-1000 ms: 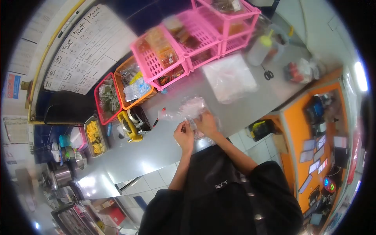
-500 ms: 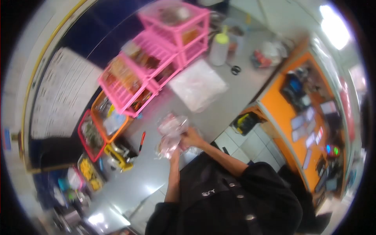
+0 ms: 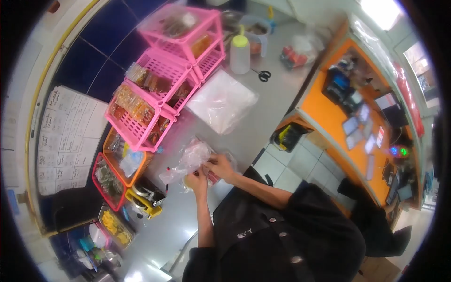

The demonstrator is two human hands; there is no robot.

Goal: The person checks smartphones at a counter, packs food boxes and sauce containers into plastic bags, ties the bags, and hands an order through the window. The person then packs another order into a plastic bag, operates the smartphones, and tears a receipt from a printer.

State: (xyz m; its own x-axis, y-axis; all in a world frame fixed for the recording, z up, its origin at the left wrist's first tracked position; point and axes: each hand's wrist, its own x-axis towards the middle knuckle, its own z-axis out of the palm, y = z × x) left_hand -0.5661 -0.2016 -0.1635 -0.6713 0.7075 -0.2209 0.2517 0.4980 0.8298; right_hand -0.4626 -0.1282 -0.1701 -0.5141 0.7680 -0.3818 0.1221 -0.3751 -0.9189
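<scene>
A clear plastic bag [image 3: 193, 154] with something pinkish inside is between my hands, just above the metal counter. My left hand [image 3: 197, 181] pinches its near edge, thumb and fingers pressed together. Close beside it, my right hand [image 3: 221, 168] has its fingers closed on the bag's right part. Reddish contents show under the right fingers, but I cannot make out what they are. A loose flap of the bag spreads to the left over the pen lying on the counter, so most of the pen is hidden.
Behind the bag lies a stack of clear plastic sheets or bags [image 3: 223, 101]. Pink stacked baskets [image 3: 162, 110] hold packets. A squeeze bottle [image 3: 240, 58], black scissors [image 3: 264, 75], an orange basket [image 3: 144, 164], a yellow-handled stapler-like tool [image 3: 149, 207] and a metal counter [image 3: 181, 221] surround my hands.
My left hand has moved up and left, and the bag's flap now spreads leftward across the pen. My right hand stays on the bag. The whole view has shifted slightly.
</scene>
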